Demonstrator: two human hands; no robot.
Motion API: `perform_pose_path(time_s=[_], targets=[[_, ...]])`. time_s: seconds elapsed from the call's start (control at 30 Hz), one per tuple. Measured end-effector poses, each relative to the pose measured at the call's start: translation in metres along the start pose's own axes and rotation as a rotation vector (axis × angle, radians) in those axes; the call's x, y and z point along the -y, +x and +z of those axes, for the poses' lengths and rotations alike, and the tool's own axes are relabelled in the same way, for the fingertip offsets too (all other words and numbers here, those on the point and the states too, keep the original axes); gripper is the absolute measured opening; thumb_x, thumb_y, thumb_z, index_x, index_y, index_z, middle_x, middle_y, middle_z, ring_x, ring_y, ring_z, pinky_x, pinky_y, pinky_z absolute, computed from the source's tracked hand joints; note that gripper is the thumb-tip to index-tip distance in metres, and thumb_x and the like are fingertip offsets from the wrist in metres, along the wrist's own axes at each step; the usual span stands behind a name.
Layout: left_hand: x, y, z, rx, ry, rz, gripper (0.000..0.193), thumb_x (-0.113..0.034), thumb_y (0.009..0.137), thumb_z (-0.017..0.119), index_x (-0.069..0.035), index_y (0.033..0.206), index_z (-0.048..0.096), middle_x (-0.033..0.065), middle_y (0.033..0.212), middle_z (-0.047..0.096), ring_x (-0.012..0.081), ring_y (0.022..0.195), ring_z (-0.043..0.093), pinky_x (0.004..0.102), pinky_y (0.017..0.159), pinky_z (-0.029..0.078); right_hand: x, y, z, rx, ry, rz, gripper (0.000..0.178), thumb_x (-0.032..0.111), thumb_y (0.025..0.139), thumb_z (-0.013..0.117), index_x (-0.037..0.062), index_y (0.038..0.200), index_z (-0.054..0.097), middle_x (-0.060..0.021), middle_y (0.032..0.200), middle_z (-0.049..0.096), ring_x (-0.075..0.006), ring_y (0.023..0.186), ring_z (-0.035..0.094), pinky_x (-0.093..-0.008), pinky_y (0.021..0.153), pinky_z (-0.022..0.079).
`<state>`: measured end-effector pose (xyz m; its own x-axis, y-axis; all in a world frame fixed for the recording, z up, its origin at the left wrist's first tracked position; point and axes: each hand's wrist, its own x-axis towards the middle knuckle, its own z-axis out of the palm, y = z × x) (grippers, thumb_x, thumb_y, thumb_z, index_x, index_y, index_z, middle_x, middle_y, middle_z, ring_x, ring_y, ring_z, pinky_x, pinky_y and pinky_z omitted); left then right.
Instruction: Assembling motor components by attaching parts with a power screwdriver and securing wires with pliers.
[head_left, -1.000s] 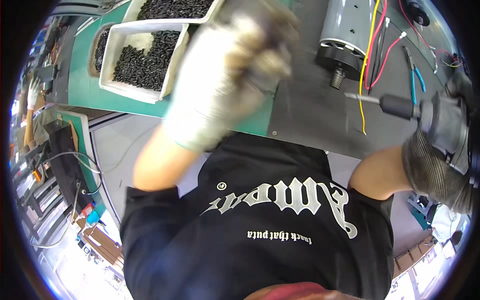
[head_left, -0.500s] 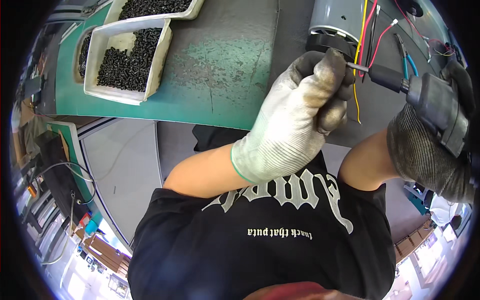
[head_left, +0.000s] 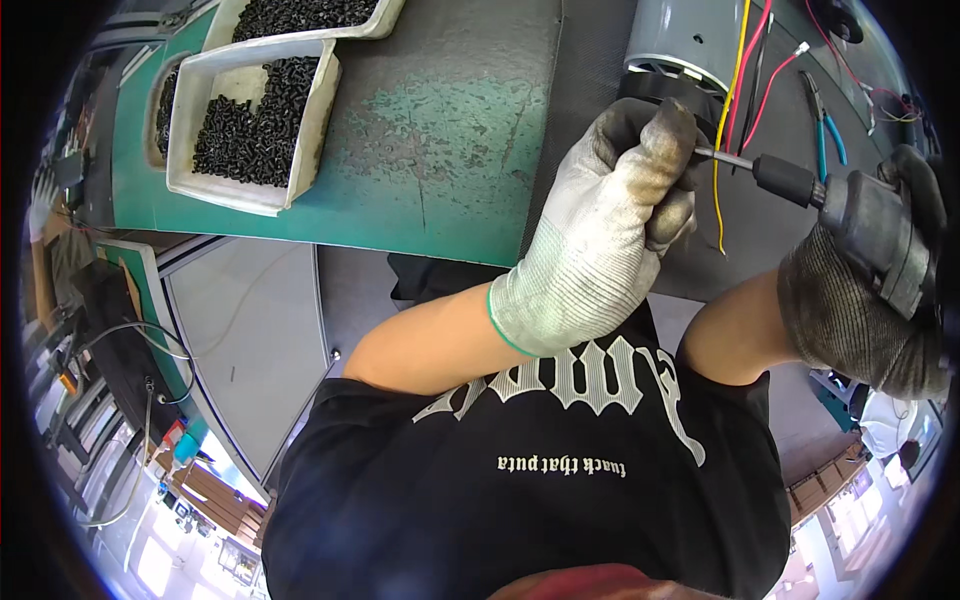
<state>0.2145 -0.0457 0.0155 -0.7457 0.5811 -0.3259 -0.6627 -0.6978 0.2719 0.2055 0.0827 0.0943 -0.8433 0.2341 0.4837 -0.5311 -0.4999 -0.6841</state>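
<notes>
My right hand point(head_left: 865, 310), in a dark grey work glove, grips a black power screwdriver point(head_left: 872, 235) at the right. Its thin metal bit point(head_left: 730, 158) points left and reaches the fingertips of my left hand point(head_left: 595, 240). That hand wears a white glove with blackened fingertips; its thumb and fingers are pinched together. What they hold, if anything, is hidden behind the thumb. Just beyond lies a grey metal cylinder point(head_left: 680, 30), like a motor housing, with a black end point(head_left: 650, 86). A yellow wire point(head_left: 721, 190) and a red wire point(head_left: 772, 78) run beside it.
Blue-handled pliers point(head_left: 828, 140) lie right of the wires. Far left, white bins hold small black parts point(head_left: 255, 130) on a worn green mat point(head_left: 430, 190). Another person's gloved hand point(head_left: 42, 205) shows at the left edge.
My left hand has shifted slightly right, still pinched by the bit's end. The screwdriver sits a little lower, with more bit showing. Another person's gloved hand has come into sight at the left edge.
</notes>
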Motion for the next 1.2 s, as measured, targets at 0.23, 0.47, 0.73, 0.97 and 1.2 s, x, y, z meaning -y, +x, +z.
perform_pose_path(time_s=[0.23,0.47,0.73,0.97,1.2], targets=[[0.000,-0.005,0.003,-0.030,0.325,0.131,0.022,-0.027,0.095,0.062,-0.009,0.103,0.054,-0.0002,0.075,0.049,0.0056,0.050,0.036,0.0222,0.052,0.034,0.000,-0.003,-0.003,-0.023,0.009,-0.007,0.032,0.015,0.088,0.058,-0.0013,0.115,0.052,-0.0152,0.113,0.054,-0.0264,0.096,0.054,-0.0368,0.076,0.046],[0.003,-0.015,0.003,-0.076,0.507,0.065,0.020,-0.023,0.095,0.061,-0.005,0.098,0.052,-0.0014,0.076,0.049,0.0035,0.051,0.036,0.0192,0.047,0.030,0.007,-0.012,0.000,-0.045,-0.001,-0.012,0.032,0.015,0.088,0.057,-0.0027,0.114,0.051,-0.0169,0.113,0.054,-0.0275,0.096,0.055,-0.0373,0.077,0.047],[0.012,-0.026,-0.004,-0.133,0.272,-0.052,0.027,-0.028,0.096,0.061,-0.004,0.085,0.057,-0.0046,0.070,0.050,0.0010,0.061,0.039,0.0187,0.054,0.036,-0.001,-0.017,0.013,-0.063,-0.021,-0.008,0.032,0.015,0.089,0.055,-0.0044,0.114,0.051,-0.0188,0.113,0.054,-0.0287,0.097,0.056,-0.0379,0.078,0.048],[0.006,-0.021,-0.003,-0.128,0.434,0.033,0.028,-0.032,0.095,0.060,-0.006,0.093,0.052,-0.0013,0.069,0.046,0.0047,0.048,0.036,0.0206,0.047,0.031,0.001,-0.020,0.008,-0.073,-0.027,-0.023,0.032,0.015,0.089,0.054,-0.0059,0.114,0.050,-0.0205,0.113,0.053,-0.0298,0.097,0.057,-0.0384,0.079,0.049],[0.002,-0.016,-0.004,-0.037,0.384,-0.023,0.030,-0.036,0.095,0.060,-0.007,0.095,0.053,-0.0015,0.067,0.047,0.0053,0.045,0.035,0.0208,0.047,0.031,0.008,-0.020,-0.011,-0.094,-0.028,-0.026,0.033,0.015,0.090,0.053,-0.0073,0.114,0.050,-0.0222,0.113,0.053,-0.0309,0.097,0.058,-0.0390,0.080,0.051]])
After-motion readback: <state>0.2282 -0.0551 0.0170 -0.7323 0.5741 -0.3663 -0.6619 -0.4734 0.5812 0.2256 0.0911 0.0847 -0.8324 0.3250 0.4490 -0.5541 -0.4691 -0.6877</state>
